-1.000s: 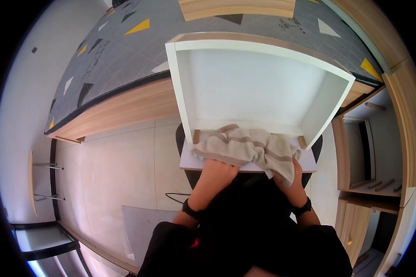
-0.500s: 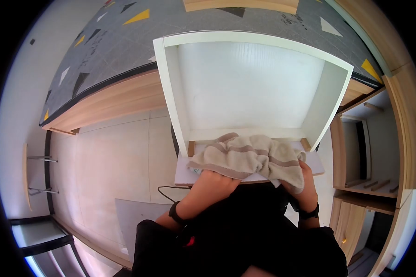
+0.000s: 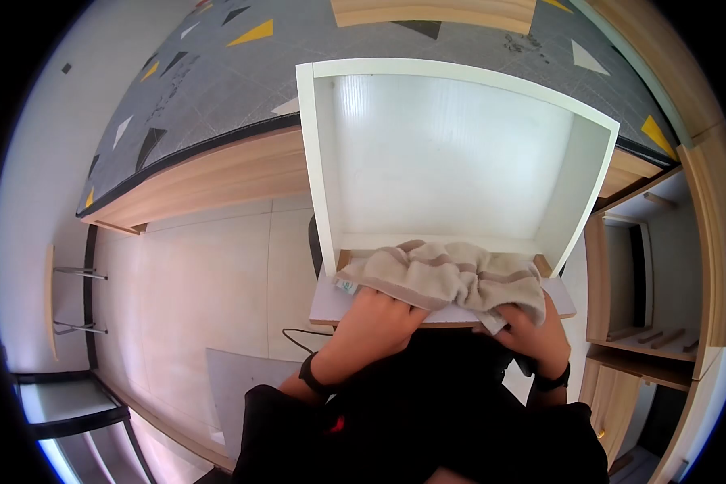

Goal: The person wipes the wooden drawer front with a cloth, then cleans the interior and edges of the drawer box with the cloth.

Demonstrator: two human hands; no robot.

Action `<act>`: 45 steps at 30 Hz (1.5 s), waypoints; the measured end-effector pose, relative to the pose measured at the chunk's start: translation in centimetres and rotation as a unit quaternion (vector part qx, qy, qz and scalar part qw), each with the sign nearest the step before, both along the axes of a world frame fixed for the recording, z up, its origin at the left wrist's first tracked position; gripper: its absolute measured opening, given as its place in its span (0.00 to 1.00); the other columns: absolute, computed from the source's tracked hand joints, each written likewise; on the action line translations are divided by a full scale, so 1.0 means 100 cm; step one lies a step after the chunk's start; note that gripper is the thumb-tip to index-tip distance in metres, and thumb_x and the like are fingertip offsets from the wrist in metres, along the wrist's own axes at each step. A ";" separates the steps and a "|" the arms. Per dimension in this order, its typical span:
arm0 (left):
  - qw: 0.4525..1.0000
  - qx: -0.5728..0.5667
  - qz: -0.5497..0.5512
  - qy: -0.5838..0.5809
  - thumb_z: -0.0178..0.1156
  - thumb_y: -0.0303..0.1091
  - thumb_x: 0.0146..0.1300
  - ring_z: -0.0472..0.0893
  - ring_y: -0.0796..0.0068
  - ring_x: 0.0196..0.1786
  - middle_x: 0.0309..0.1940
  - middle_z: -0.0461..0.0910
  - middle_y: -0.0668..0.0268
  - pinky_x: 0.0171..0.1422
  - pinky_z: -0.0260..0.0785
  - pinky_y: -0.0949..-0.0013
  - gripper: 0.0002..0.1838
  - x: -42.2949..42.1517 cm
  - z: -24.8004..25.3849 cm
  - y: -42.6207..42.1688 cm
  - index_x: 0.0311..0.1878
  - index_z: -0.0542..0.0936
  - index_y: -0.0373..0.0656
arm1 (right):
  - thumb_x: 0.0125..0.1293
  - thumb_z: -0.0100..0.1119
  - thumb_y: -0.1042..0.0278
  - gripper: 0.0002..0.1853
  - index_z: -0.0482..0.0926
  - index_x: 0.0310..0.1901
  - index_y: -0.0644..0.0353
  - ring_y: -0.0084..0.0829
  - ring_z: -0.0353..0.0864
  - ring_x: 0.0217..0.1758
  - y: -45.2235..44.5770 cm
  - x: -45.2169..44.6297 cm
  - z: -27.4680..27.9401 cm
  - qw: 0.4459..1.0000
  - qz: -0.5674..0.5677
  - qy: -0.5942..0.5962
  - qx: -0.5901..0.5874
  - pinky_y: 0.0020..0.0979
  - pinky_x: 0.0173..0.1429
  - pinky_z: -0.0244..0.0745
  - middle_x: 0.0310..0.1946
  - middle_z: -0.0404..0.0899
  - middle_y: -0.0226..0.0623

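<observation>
Cloth (image 3: 440, 274), bunched and striped, lies in front of us on the near part of a pale board (image 3: 324, 302), pressed close to the bottom of the open white box (image 3: 306, 153) that stands up from that board. Our right hand (image 3: 539, 335) is closed on the cloth's right end, its fingers tucked into the folds. Our left hand (image 3: 377, 317) rests at the near edge with its knuckles up; its fingertips are hidden, so we cannot tell whether it pinches the cloth or only presses it. Small wooden blocks sit in the bottom corners, the left one (image 3: 344, 260) just beside the cloth, and a fold could snag there if we dragged it sideways. The loose label (image 3: 347, 285) at the left end could catch too. Pushing hard against the box might tip it toward the patterned bed (image 3: 210, 97) behind, since neither hand steadies its sides. Leaning on the board's near edge could tilt it, as the dark seat (image 3: 314, 235) beneath is mostly hidden and we cannot judge its support. Grit in the folds might scratch the white surface.
</observation>
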State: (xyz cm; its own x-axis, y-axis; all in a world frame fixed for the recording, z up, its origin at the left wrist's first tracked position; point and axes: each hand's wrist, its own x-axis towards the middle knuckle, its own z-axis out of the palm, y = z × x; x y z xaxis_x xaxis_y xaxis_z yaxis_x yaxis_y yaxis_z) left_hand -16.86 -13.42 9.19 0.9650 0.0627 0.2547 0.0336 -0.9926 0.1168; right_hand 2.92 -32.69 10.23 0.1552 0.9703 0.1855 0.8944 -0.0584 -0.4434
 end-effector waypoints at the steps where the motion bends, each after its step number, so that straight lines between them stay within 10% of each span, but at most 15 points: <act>1: 1.000 -0.001 -0.001 0.002 0.60 0.32 0.56 0.71 0.42 0.67 0.66 0.72 0.48 0.68 0.62 0.42 0.27 -0.002 0.001 0.000 0.62 0.77 0.43 | 0.54 0.74 0.49 0.25 0.84 0.50 0.54 0.48 0.78 0.58 0.001 0.000 0.007 0.999 -0.001 0.033 -0.027 0.42 0.63 0.73 0.53 0.81 0.42; 10: 0.991 -0.096 -0.050 0.074 0.64 0.48 0.61 0.74 0.45 0.61 0.58 0.76 0.49 0.66 0.65 0.50 0.27 -0.027 0.032 0.033 0.60 0.77 0.43 | 0.66 0.62 0.49 0.23 0.80 0.54 0.59 0.49 0.75 0.61 0.014 0.042 0.005 0.976 0.076 0.073 -0.190 0.41 0.64 0.73 0.56 0.78 0.46; 16: 0.972 -0.051 -0.153 0.174 0.65 0.38 0.61 0.79 0.55 0.54 0.51 0.79 0.54 0.55 0.74 0.63 0.24 -0.019 0.019 0.056 0.60 0.77 0.45 | 0.61 0.67 0.52 0.27 0.77 0.58 0.58 0.47 0.76 0.61 0.040 0.057 -0.018 0.954 0.198 0.028 -0.223 0.42 0.65 0.72 0.57 0.77 0.45; 18: 0.935 -0.212 -0.060 0.278 0.66 0.38 0.61 0.80 0.59 0.52 0.54 0.80 0.61 0.57 0.72 0.61 0.26 -0.021 0.005 0.053 0.63 0.76 0.47 | 0.61 0.67 0.53 0.27 0.76 0.58 0.58 0.47 0.76 0.61 0.043 0.058 -0.015 0.953 0.203 0.005 -0.225 0.42 0.66 0.71 0.57 0.77 0.45; 19: 0.961 -0.230 -0.113 0.105 0.67 0.34 0.58 0.79 0.56 0.51 0.47 0.80 0.58 0.56 0.72 0.62 0.30 -0.018 0.032 0.051 0.65 0.74 0.44 | 0.61 0.67 0.53 0.27 0.76 0.58 0.58 0.47 0.76 0.61 0.043 0.060 -0.013 0.954 0.204 -0.010 -0.218 0.42 0.66 0.71 0.57 0.77 0.45; 33: 0.952 -0.015 -0.217 0.213 0.64 0.30 0.59 0.78 0.53 0.46 0.43 0.77 0.56 0.52 0.70 0.60 0.34 -0.008 0.013 0.058 0.70 0.68 0.42 | 0.59 0.68 0.53 0.30 0.74 0.60 0.59 0.46 0.76 0.62 0.044 0.055 -0.010 0.964 0.183 -0.092 -0.171 0.41 0.67 0.70 0.58 0.77 0.45; 45: 0.876 -0.209 -0.245 0.360 0.56 0.20 0.57 0.74 0.52 0.44 0.39 0.70 0.54 0.49 0.67 0.56 0.41 0.019 0.045 0.083 0.77 0.58 0.45 | 0.63 0.65 0.56 0.31 0.69 0.67 0.51 0.42 0.79 0.59 0.073 0.068 -0.002 0.909 0.206 0.049 -0.360 0.38 0.59 0.74 0.55 0.80 0.35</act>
State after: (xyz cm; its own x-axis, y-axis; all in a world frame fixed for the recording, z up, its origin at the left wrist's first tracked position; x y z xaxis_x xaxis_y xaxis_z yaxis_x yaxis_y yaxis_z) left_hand -14.97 -5.09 13.74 0.8032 -0.4617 -0.3763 -0.1713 -0.7841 0.5965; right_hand 9.71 -25.44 10.06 -0.2663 0.8149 -0.5148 0.8645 -0.0343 -0.5015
